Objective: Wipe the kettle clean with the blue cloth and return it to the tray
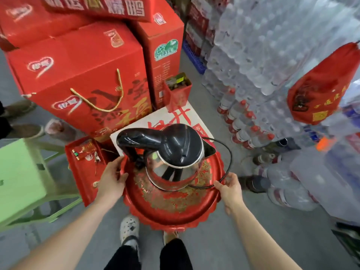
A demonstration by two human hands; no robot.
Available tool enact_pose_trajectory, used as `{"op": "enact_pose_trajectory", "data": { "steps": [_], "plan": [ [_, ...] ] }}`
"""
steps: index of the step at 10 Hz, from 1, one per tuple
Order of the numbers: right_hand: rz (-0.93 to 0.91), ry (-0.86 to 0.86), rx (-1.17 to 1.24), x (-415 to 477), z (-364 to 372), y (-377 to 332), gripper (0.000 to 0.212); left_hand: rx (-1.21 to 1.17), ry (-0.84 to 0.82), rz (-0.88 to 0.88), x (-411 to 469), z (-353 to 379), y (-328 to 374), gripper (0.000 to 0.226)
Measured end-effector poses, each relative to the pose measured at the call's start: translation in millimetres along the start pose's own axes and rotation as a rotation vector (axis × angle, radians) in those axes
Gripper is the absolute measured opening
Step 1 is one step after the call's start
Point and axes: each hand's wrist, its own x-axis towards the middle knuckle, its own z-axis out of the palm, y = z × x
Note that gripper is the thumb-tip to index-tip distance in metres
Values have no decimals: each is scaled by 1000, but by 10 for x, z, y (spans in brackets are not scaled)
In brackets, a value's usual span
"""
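We are looking down as the left hand (112,176) and the right hand (230,189) are gripping opposite edges of a round red tray (169,217), fingers curled over its rim, while the steel kettle (175,158) is standing on its far half.

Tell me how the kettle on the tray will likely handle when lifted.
The kettle probably slides easily: polished steel on a glossy tray. Its big offset handle may make it tip. The trailing cord could snag.
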Motion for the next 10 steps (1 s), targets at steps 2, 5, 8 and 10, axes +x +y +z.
{"op": "enact_pose_trajectory", "data": {
  "steps": [2,5,8,10],
  "plan": [
    [57,69,41,551,661,205,32,163,-79,151,1113,201,-378,55],
    [61,190,121,796,1262,411,34,283,-80,329,1966,295,-465,57],
    [82,196,96,819,1343,455,44,259,-95,383,2165,274,-554,56],
    [18,367,163,541,932,274,55,116,-48,259,1856,12,-782,50]
  ]
}}
